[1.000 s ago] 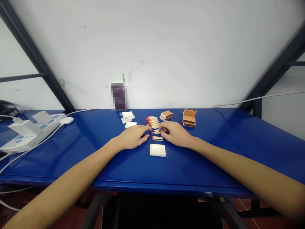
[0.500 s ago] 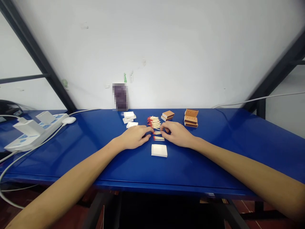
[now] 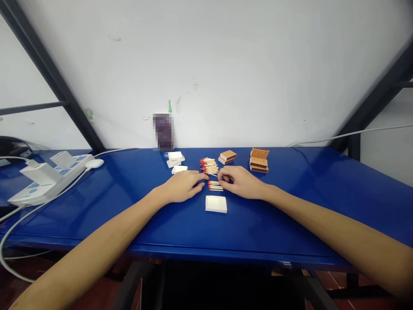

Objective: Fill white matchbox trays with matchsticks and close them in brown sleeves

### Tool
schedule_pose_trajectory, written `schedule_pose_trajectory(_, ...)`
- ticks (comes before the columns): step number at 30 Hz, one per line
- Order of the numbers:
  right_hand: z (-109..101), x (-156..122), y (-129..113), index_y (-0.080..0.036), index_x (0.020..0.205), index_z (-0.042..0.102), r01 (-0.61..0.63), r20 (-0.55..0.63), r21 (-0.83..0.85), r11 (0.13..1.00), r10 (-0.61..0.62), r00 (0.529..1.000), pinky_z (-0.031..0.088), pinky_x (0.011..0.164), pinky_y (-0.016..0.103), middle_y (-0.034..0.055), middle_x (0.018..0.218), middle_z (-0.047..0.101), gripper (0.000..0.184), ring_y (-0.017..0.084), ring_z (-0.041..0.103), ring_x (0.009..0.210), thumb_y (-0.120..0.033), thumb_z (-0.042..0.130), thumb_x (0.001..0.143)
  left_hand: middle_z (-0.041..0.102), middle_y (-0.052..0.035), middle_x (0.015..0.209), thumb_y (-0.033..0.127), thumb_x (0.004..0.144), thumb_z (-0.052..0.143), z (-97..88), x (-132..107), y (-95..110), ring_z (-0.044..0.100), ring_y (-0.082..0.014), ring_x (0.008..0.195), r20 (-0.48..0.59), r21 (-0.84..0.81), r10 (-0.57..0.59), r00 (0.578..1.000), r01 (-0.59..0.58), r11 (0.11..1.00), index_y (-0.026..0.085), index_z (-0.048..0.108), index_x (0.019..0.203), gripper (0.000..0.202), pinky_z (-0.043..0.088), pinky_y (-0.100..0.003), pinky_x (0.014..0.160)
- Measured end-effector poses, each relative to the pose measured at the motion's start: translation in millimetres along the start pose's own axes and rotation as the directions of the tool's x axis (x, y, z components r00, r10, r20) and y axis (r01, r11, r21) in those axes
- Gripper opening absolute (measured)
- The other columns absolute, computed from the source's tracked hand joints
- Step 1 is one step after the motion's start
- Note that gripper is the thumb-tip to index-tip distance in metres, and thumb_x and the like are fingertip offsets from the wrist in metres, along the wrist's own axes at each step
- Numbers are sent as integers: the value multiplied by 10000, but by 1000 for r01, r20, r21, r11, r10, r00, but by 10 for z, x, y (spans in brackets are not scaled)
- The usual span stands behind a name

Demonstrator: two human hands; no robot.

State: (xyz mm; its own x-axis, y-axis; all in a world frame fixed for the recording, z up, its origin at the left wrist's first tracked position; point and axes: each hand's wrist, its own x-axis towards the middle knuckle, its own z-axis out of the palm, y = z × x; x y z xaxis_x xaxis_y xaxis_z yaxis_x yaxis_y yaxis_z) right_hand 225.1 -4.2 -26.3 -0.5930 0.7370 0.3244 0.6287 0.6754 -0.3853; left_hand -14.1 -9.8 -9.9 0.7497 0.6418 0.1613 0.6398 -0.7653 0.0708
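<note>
A heap of red-tipped matches lies on the blue table. A small row of matches lies just in front of it, between my hands. My left hand rests palm down, fingers curled, its fingertips at the left end of that row. My right hand has its fingers bent and pinched at the right end of the row, touching the matches. A white matchbox tray sits just nearer to me than both hands.
White trays are stacked behind my left hand. Brown matchbox sleeves and a further stack of brown sleeves stand behind my right hand. A white power strip with plugs and cables lies at far left.
Both hands stay at the small row of matches; the row looks drawn a little tighter together. The view has shifted slightly.
</note>
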Motion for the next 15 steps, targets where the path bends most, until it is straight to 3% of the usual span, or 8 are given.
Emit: schedule_pose_trajectory(15, -27, -13, -29, -191, 810, 611, 73, 31, 68, 995, -76, 997, 326, 606, 249, -33, 667, 532, 109, 113, 451, 613, -166, 519, 863, 663, -51, 926, 257, 982, 423, -9, -8, 19, 607, -190, 829, -3, -38, 37, 999, -37, 999, 209, 616, 1193, 290, 439, -297, 708)
